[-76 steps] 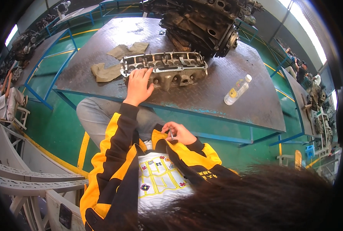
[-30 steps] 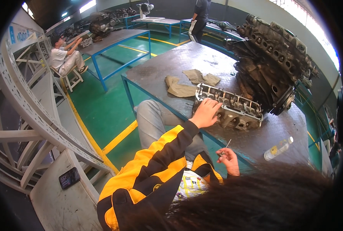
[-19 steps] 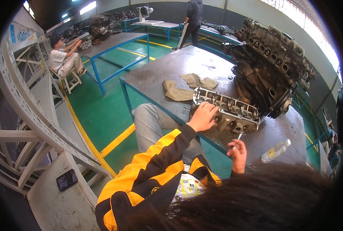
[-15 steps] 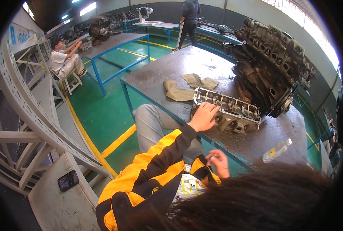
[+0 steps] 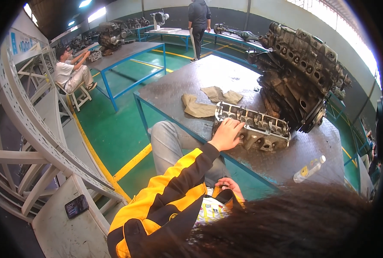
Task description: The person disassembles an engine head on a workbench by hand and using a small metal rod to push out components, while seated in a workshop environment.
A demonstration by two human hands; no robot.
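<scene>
A metal cylinder head [image 5: 264, 138] lies on the near edge of the workbench. My left hand [image 5: 227, 134] is laid over its left end, the fingers bent over the upper rim; what lies beneath the palm is hidden. Down at my lap, my right hand [image 5: 232, 185] has its fingers curled around the front edge of my black and yellow jacket [image 5: 187, 162]. Behind the cylinder head lie crumpled brown cloths [image 5: 198, 106]. A big dark engine block [image 5: 299, 77] stands tilted at the right.
The metal-topped workbench [image 5: 157, 91] has blue legs. A clear bottle [image 5: 309, 168] lies at its right. A phone [image 5: 76, 206] rests on a pale surface at lower left, beside a white slotted frame [image 5: 32, 124]. One person [image 5: 71, 71] sits at another bench; another person [image 5: 199, 26] stands farther back.
My right hand has come down and left, from open air to the jacket's edge. My left hand stays on the cylinder head. The standing person has shifted slightly left.
</scene>
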